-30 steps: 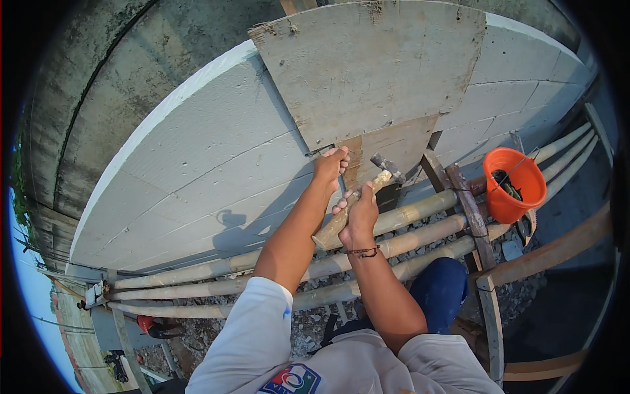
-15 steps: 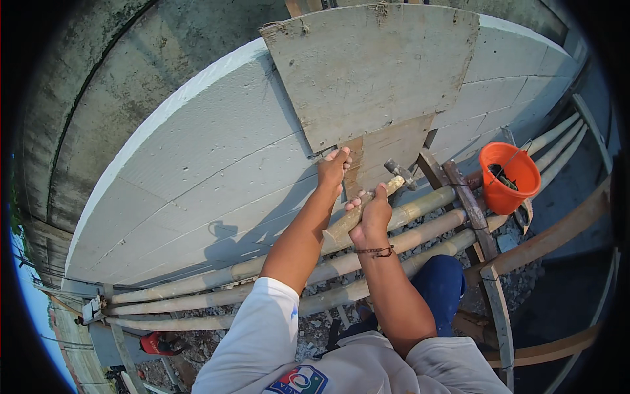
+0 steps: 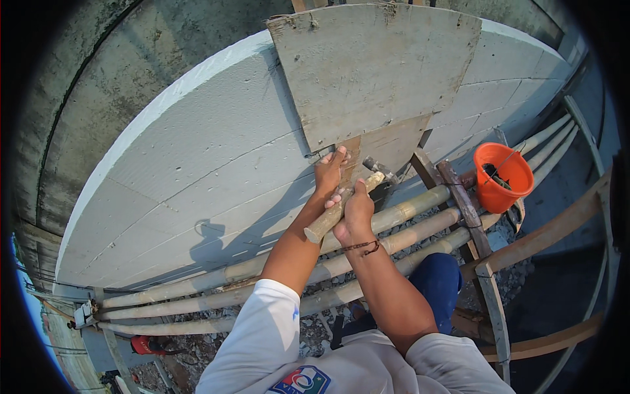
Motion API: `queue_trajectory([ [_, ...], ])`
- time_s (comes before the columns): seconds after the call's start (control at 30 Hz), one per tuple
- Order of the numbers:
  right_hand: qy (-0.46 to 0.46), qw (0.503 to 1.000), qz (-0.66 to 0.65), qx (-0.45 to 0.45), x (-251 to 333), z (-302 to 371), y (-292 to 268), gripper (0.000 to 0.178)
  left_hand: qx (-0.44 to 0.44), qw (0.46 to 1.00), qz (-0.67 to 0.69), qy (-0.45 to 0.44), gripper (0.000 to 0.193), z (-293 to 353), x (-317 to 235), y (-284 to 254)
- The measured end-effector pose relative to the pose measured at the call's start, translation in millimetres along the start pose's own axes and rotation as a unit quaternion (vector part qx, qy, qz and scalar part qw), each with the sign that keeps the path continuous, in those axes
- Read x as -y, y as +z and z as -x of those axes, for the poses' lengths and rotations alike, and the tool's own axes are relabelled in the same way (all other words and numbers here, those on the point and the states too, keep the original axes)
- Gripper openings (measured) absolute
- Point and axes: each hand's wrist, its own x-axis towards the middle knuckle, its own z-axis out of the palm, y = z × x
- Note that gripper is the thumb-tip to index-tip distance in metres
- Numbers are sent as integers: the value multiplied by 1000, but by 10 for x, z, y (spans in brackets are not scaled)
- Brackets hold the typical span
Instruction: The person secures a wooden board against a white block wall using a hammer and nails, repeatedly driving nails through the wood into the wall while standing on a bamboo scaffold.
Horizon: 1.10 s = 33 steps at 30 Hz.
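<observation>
The right hand point(image 3: 356, 214) grips a hammer point(image 3: 331, 217) around its handle point(image 3: 321, 226), just below the left hand point(image 3: 330, 171), curled at the lower edge of a board point(image 3: 374, 72), its hold unclear. Likely stiff and head-heavy, the hammer is best held by its handle.

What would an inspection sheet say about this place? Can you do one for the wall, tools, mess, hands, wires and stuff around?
Surface: pale block wall, with a plywood board against it.
Job's things: a hammer with a thick wooden handle, its head toward the upper right.
Clutter: grey rubble below the bamboo poles; an orange bucket with dark things inside, too unclear to name.
Hands: right hand grips the hammer handle; left hand is at the board's lower edge, anything in it unclear.
Cables: none clearly made out.
Surroundings: stained concrete upper left; wooden frame on the right.
</observation>
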Motion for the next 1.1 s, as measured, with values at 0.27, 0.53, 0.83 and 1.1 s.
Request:
queue_trajectory([
  [0.27,12,993,95,74,-36,-25,-47,26,11,1000,25,-13,43,22,-10,18],
  [0.53,7,990,108,92,-70,-76,-59,25,7,997,-65,-52,46,38,-143,-88],
  [0.83,-19,999,1,34,-143,-63,-31,23,5,999,-16,-48,54,4,-102,-95],
  [1.1,-63,997,33,20,-224,3,75,21,79,995,42,-46,42,-65,-13,-226],
])
